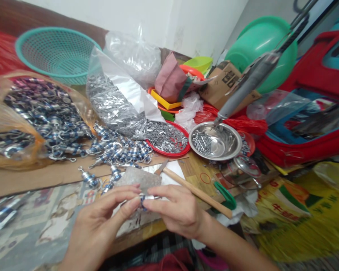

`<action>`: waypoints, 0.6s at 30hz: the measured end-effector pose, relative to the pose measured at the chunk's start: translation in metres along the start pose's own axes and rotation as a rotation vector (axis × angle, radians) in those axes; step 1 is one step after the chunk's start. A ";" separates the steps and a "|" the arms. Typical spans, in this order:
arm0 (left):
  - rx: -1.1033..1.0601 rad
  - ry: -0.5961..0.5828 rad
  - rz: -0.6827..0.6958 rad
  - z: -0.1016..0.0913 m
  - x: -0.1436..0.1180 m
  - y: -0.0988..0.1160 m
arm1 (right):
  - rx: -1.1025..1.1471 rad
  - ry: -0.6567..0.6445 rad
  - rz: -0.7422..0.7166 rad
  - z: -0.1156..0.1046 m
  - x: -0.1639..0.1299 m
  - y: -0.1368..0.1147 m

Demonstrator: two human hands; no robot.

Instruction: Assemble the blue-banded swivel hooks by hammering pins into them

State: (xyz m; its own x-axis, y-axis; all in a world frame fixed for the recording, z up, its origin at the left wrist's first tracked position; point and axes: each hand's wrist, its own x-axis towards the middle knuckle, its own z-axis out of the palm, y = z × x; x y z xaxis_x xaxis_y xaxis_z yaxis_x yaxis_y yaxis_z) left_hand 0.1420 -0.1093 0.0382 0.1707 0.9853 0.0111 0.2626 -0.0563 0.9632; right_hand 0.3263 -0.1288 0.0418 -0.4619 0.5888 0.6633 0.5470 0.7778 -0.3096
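My left hand [110, 210] and my right hand [177, 210] meet near the table's front edge. Pinched between their fingertips is a small blue and silver metal fitting [142, 201], largely covered by the fingers. Just behind them lies a grey block [139, 178]. Several similar blue and silver fittings [89, 177] with wire rings lie loose beyond my left hand. A long wooden handle [197, 192], perhaps a hammer's, slants past my right hand.
An open bag of fittings [53, 113] stands at the left. Small metal clips fill a red tray [183, 148]; pins lie in a steel bowl [234, 145]. A grey tool [243, 86] hangs above the bowl. A teal basket [59, 41] sits behind.
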 end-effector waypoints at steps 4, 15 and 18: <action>-0.197 0.047 -0.194 0.006 -0.003 -0.004 | 0.290 0.089 0.322 0.008 0.004 -0.005; -0.509 0.123 -0.343 0.020 -0.005 -0.010 | -0.384 -0.236 0.697 -0.010 0.031 0.109; -0.513 0.091 -0.362 0.020 -0.006 -0.007 | -0.475 -0.325 0.730 -0.004 0.036 0.147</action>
State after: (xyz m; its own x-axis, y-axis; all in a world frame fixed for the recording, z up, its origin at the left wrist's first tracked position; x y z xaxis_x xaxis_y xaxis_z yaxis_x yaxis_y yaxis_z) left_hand 0.1581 -0.1176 0.0265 0.0693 0.9384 -0.3386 -0.2039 0.3456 0.9160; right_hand 0.3933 0.0059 0.0225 -0.0239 0.9854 0.1684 0.9746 0.0605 -0.2157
